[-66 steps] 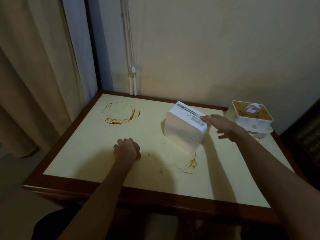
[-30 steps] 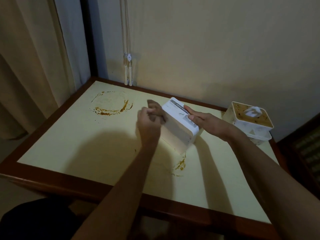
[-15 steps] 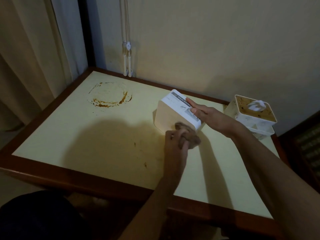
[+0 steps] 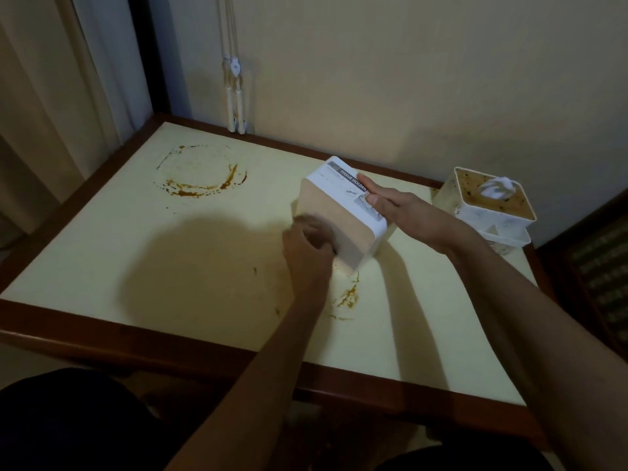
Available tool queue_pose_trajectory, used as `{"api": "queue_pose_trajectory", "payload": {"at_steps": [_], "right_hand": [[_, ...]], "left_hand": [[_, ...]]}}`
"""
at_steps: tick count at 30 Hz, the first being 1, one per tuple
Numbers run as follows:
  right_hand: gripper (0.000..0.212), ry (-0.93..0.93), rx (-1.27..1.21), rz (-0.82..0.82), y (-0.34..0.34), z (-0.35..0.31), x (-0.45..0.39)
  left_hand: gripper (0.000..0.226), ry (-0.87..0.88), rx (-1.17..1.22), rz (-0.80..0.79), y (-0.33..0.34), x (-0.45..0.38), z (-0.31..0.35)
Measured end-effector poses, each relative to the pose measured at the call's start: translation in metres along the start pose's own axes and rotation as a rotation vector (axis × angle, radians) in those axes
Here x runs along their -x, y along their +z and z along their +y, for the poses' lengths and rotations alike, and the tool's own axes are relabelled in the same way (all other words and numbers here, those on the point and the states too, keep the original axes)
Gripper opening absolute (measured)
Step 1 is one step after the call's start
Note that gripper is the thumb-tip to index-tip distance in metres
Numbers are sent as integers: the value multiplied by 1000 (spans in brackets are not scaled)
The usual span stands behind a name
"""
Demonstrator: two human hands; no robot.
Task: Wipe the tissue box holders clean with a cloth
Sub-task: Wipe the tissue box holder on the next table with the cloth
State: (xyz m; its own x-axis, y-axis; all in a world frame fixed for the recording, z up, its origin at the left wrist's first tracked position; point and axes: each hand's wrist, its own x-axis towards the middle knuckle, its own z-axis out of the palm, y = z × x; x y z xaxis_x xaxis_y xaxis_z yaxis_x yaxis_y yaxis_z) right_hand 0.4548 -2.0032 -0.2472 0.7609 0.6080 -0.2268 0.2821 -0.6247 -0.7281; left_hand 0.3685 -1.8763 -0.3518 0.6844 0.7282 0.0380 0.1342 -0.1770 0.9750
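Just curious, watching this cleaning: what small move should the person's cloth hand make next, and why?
Probably sweep the left hand with its cloth across the tipped tissue holder's tan face, since the right hand steadies it and the hand sits at that face's left edge.

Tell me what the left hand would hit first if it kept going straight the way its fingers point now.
The left hand points up and right, already against the tan face of the tipped tissue holder that the right hand steadies. So it would meet that face first, though blur hides the exact contact.
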Motion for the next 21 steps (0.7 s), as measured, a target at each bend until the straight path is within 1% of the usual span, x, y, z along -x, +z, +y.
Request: {"api": "queue_pose_trajectory", "payload": {"at_steps": [2,5,7,9,11,14,16,19,21], "right_hand": [[45,-6,1,-3,0,0,0],[45,-10,11,-10,-1,-1,0],[46,-9,17,-21,-2,-3,0],[46,-11,25,-31,-3,-3,1],[46,-12,21,-34,-4,-3,1],[46,-6,20,-38,-5,-1,0],[45,0,10,-42,-5,0,-1],[45,0,-4,-38,-4,1,-2],[45,3,-33,-33,-3,1,-1]], "left_hand": [[23,24,-65,-100,10,29,-12],[21,227,-199,-253,14,53,-22],[18,286,-284,-357,8,45,-23],[22,296,-306,-413,-2,24,-23],[28,284,-302,-369,-13,-5,-24],[25,206,-364,-254,-36,-49,-24],[26,223,-340,-204,-46,-70,-22],[31,296,-328,-189,-47,-79,-27],[26,288,-345,-213,-43,-75,-34]]}}
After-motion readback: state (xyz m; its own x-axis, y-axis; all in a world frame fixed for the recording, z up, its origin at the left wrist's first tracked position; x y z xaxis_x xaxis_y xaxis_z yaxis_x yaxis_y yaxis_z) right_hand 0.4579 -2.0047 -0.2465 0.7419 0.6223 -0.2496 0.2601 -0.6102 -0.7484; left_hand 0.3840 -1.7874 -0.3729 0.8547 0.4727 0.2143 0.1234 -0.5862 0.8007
